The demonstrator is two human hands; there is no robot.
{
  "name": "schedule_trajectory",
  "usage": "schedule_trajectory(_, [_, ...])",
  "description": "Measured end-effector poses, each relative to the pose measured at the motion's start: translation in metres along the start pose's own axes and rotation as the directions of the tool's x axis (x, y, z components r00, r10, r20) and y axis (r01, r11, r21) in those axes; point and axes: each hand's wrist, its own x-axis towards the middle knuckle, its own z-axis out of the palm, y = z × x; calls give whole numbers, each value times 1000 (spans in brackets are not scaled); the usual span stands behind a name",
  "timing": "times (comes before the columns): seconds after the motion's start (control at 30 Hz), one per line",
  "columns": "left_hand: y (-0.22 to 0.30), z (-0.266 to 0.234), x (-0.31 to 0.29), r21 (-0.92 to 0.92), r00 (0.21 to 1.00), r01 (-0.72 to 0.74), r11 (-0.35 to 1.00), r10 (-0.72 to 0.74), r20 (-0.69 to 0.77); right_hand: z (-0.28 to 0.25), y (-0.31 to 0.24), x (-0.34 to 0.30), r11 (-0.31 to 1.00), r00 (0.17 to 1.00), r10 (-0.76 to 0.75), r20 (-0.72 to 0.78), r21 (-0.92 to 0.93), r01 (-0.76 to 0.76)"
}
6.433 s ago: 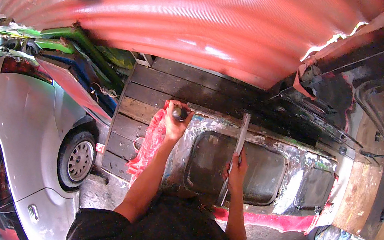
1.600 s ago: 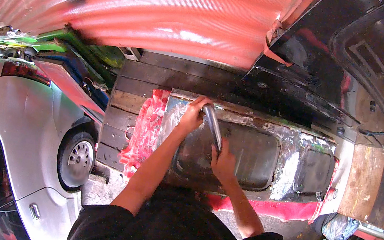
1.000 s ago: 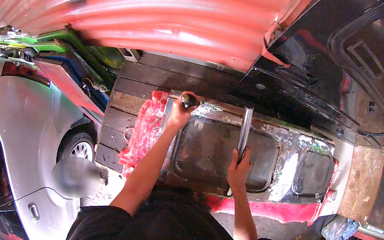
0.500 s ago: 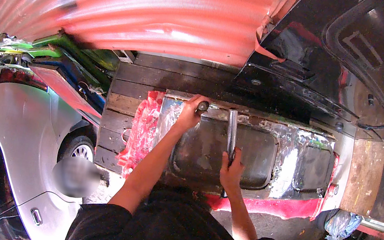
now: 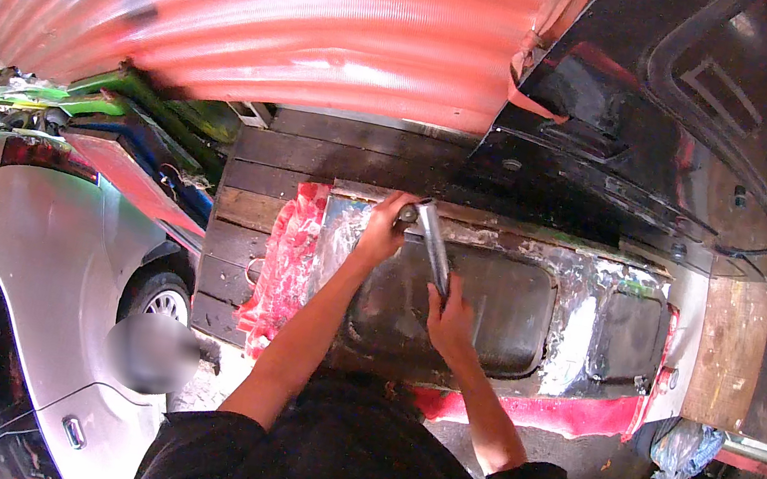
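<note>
A scraped metal vehicle panel (image 5: 580, 318) with dark recessed areas lies flat before me on red cloth. At its far edge, left of the middle, my left hand (image 5: 383, 231) is closed around a dark tool with a rounded end (image 5: 407, 213); its kind is unclear and most of it is hidden. My right hand (image 5: 451, 320) grips a long silver metal bar (image 5: 434, 248) over the panel. The bar tilts to the left, and its far end is right beside the dark tool. Whether the two touch I cannot tell.
Red patterned cloth (image 5: 289, 244) sticks out at the panel's left, over dark wooden planks (image 5: 242, 206). A silver car (image 5: 49, 234) stands on the left. A large black vehicle panel (image 5: 589, 101) leans at the far right, beside red corrugated sheeting (image 5: 339, 19). A plastic bag (image 5: 685, 452) hangs right.
My right hand has moved slightly left and away from me. The metal bar has swung from nearly straight to tilted left, its end now next to the dark tool. My left hand stays about the same.
</note>
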Motion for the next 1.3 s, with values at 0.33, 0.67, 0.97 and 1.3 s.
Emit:
schedule_trajectory(0.33, [6, 2, 2, 21, 998, -32, 999, 31, 50, -27, -30, -15, 983, 944, -168, -284, 30, 183])
schedule_trajectory(0.67, [-37, 2, -10, -405, 960, 178, 897, -248, -127, -29, -12, -12, 971, 975, 213, -68, 126, -203])
schedule_trajectory(0.97, [-27, 8, -9, -324, 987, 96, 941, -133, -94, -34, 6, -38, 930, 932, 357, -63, 114, -348])
schedule_trajectory(1.3, [5, 9, 8, -101, 999, 31, 994, -29, 20, -43, -24, -29, 970, 972, 234, -21, 77, -232])
